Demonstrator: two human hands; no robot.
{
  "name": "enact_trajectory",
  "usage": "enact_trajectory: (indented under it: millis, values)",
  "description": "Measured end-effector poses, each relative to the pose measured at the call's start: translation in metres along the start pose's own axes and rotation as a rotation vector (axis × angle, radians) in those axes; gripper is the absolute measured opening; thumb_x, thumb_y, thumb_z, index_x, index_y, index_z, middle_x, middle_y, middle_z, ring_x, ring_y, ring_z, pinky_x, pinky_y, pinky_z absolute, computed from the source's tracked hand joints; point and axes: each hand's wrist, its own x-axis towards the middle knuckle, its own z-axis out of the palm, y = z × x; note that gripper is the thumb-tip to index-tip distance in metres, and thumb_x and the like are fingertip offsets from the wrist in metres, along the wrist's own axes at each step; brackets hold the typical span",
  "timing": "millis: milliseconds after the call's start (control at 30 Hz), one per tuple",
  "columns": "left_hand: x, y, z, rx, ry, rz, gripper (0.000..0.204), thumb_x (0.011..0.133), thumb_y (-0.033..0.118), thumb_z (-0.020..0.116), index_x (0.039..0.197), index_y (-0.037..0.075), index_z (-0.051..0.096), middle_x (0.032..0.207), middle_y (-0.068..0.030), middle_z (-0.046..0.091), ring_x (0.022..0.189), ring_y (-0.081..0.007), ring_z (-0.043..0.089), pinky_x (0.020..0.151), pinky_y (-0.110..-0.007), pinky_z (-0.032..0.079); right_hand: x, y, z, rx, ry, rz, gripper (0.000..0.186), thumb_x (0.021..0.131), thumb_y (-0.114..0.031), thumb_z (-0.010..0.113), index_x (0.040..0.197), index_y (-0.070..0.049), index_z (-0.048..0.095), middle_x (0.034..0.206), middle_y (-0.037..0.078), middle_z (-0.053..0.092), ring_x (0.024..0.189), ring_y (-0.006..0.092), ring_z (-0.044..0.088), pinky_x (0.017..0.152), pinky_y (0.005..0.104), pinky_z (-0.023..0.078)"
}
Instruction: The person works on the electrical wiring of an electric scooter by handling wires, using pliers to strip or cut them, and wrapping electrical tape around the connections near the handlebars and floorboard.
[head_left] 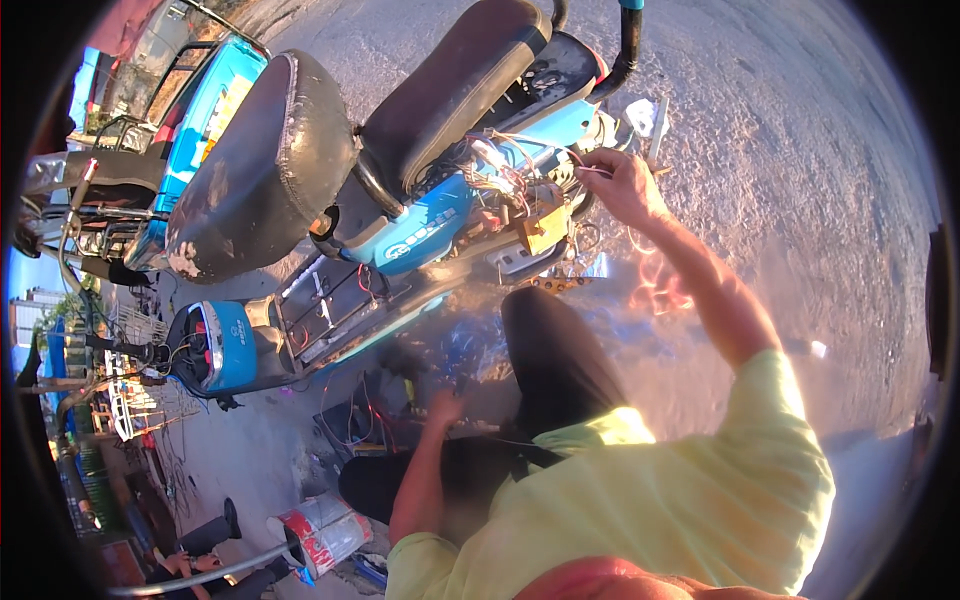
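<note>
Right hand (622,188) pinching thin wire (592,169) right of blue scooter (425,228) — likely holding it clear of wire tangle (490,168); left hand (444,408) hanging between legs — can't tell grip.

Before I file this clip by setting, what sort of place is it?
Probably an outdoor vehicle-repair spot: rough ground, a blue scooter with exposed wiring, and another blue vehicle nearby.

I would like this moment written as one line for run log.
right hand: pinching thin wire | left hand: grip unclear | blue scooter: wire bundle exposed
</note>
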Motion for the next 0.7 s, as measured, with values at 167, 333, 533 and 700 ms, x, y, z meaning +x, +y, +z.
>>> enact_trajectory:
  millis: [167,333,533,700]
  values:
    - [0.012,-0.068,0.045,-0.018,-0.105,-0.168,0.050,0.084,0.046,0.073,0.105,0.001,0.074,0.089,-0.0195,0.073,0.087,-0.0341,0.071,0.080,-0.045,0.054,-0.001,0.007,0.003,0.082,-0.026,-0.020,0.031,0.092,-0.029,0.068,0.098,0.001,0.071,0.084,0.011,0.070,0.080,0.0147,0.066,0.075,0.0333,0.052]
    - [0.014,-0.102,0.095,0.285,-0.159,0.134,0.054,0.087,0.050,0.066,0.120,0.007,0.068,0.113,-0.0228,0.070,0.101,-0.0383,0.068,0.091,-0.048,0.053,-0.015,-0.004,-0.019,0.078,-0.095,-0.165,0.033,0.093,-0.032,0.065,0.086,0.000,0.066,0.074,0.008,0.061,0.068,0.0168,0.055,0.064,0.0350,0.045]
    - [-0.007,0.002,0.061,0.297,-0.349,0.024,0.041,0.090,0.045,0.063,0.113,0.012,0.073,0.114,-0.0184,0.071,0.101,-0.0380,0.069,0.090,-0.048,0.053,-0.023,-0.023,-0.086,-0.222,-0.086,-0.384,0.020,0.090,-0.020,0.066,0.087,-0.001,0.063,0.073,0.013,0.056,0.066,0.0282,0.056,0.063,0.0394,0.045]
    - [0.023,-0.029,0.075,0.141,0.107,0.162,0.034,0.091,0.034,0.065,0.110,0.007,0.073,0.107,-0.0170,0.072,0.102,-0.0346,0.069,0.090,-0.043,0.053,-0.006,-0.040,-0.122,-0.426,-0.099,-0.553,0.020,0.089,-0.019,0.065,0.087,0.000,0.061,0.075,0.014,0.057,0.070,0.0337,0.059,0.064,0.0411,0.046]
